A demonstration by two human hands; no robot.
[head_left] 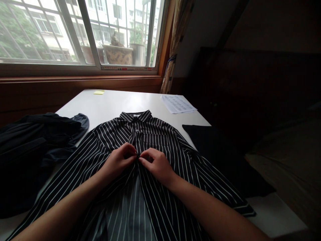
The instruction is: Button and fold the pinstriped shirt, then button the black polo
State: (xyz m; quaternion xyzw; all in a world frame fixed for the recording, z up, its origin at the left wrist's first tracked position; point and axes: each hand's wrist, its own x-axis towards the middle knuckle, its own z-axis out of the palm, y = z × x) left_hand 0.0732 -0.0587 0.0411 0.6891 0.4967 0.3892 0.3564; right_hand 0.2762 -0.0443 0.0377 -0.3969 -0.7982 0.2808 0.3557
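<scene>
Here, a striped shirt (180, 160) covers the worktop (117, 100)

The white worktop stands below a window (120, 36). On it the shirt lies face up, collar toward the window, its lower front parted. A heap of dark clothing (45, 140) sits at left, a flat black cloth (220, 157) at right. The left hand (121, 156) and right hand (157, 164) nearly meet mid-front, fingers curled, each pinching the shirt's edge. Beyond lie printed papers (179, 104) and a yellow note (99, 92); above the fingertips, one button (137, 130).
</scene>
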